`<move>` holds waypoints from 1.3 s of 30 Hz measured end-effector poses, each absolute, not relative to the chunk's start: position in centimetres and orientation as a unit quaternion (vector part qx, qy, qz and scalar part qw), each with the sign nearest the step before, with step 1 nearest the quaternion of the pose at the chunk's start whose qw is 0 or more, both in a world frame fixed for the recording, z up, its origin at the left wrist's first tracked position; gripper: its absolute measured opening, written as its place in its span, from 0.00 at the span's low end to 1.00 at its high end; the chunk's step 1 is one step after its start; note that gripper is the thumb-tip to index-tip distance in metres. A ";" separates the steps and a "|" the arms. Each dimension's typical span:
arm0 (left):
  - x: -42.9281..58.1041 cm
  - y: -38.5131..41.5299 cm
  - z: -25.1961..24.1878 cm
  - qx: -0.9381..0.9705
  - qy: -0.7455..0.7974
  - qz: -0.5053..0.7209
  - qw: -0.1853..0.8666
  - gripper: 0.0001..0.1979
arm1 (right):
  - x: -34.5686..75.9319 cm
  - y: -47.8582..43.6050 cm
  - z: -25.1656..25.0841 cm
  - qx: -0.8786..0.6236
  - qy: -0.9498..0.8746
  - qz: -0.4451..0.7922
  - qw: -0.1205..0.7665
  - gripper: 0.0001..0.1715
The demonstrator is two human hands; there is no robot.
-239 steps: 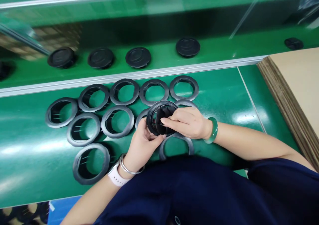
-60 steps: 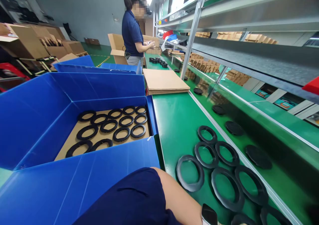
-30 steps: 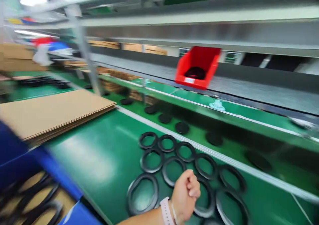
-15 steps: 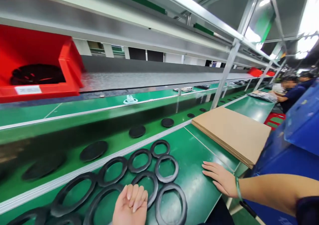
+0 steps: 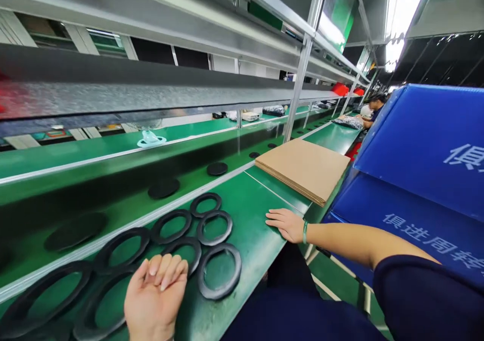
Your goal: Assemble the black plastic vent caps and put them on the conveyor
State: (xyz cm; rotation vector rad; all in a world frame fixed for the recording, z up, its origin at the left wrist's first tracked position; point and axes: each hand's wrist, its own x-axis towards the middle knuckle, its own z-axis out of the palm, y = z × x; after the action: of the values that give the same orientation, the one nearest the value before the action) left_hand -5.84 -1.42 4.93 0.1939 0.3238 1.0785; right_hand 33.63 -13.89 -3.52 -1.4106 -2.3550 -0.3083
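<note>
My left hand (image 5: pixel 155 293) is raised above the near left of the green table, palm up. Its fingers are curled in close together, and I see nothing in them. Below and around it lie several black rings (image 5: pixel 236 273), spread flat in rough rows; the hand hides parts of some. My right hand (image 5: pixel 286 225), with a green bangle (image 5: pixel 304 231) at the wrist, rests palm down on the green table (image 5: pixel 251 215) near its edge. Its fingers are stretched out and hold nothing. Just beyond it lies a stack of brown cardboard sheets (image 5: pixel 302 164).
Black discs (image 5: pixel 217 168) sit in a line on the green conveyor (image 5: pixel 192 177) behind the table. A grey shelf (image 5: pixel 170 91) and metal posts (image 5: pixel 298 89) stand over it. Blue boxes (image 5: pixel 423 149) rise on the right. Farther along sits another person (image 5: pixel 376 110).
The view has swung right, so the red bin has nearly left it and more of the blue boxes shows. My left palm shows more; my right hand stays flat on the table.
</note>
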 end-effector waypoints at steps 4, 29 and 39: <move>-5.3 -2.1 5.4 0.216 0.165 0.529 0.804 0.17 | 33.8 -14.0 -3.5 -0.512 -0.834 -0.103 0.178 0.29; -6.8 -1.4 6.1 0.379 0.280 0.646 0.600 0.13 | 33.8 -14.4 -3.4 -0.533 -0.819 -0.049 0.206 0.27; -10.9 -1.0 3.1 0.792 0.443 0.316 0.278 0.23 | 34.8 -4.7 0.5 -0.516 -0.847 0.102 0.079 0.14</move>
State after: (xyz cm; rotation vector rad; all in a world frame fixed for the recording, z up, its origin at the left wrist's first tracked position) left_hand -10.93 -1.03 3.08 2.1246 1.1880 0.8468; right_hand 34.76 -4.65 0.52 -1.5447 -2.5347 0.3060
